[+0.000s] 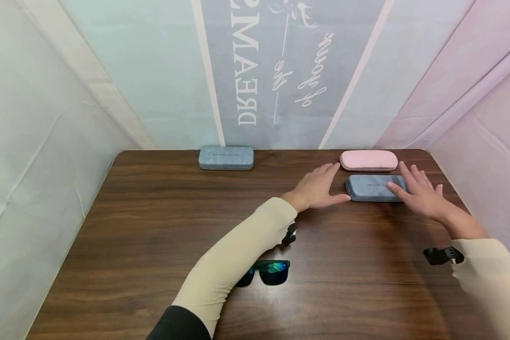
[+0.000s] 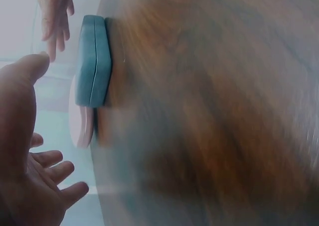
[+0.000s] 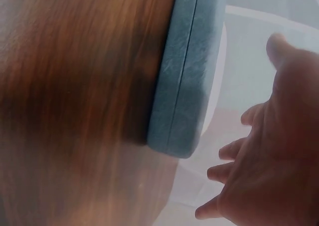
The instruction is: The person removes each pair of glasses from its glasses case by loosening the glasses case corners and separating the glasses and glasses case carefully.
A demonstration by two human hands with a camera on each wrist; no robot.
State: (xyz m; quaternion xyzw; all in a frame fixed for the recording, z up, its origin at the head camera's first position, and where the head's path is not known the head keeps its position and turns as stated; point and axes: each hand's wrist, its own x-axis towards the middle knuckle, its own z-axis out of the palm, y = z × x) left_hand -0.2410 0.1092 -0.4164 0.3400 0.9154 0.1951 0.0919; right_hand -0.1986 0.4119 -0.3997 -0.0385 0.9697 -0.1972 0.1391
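Left sleeve (image 1: 238, 252), cream running into black, was closest to my head camera and hid part of the sunglasses (image 1: 274, 274), which lay on the table (image 1: 153, 226) about mid-width, well short of the far edge. Working this from a distance, I had the left hand (image 1: 318, 189) hanging by the left end of the blue case (image 1: 367, 189), fingers extended and thumb spread wide, holding nothing. My right hand (image 1: 420, 191) hovered over that case's right end, fingers also spread, nothing gripped; the right wrist view showed a gap between hand and case. That case lay flat and closed near the table's far right corner. Just behind it, by the far edge, was the pink case (image 1: 367, 160). Couldn't tell from my feeds if those two touched. The other blue case (image 1: 226, 159) lay at the far edge, left of centre, well away from both hands, with the backdrop (image 1: 174, 85) right behind it.
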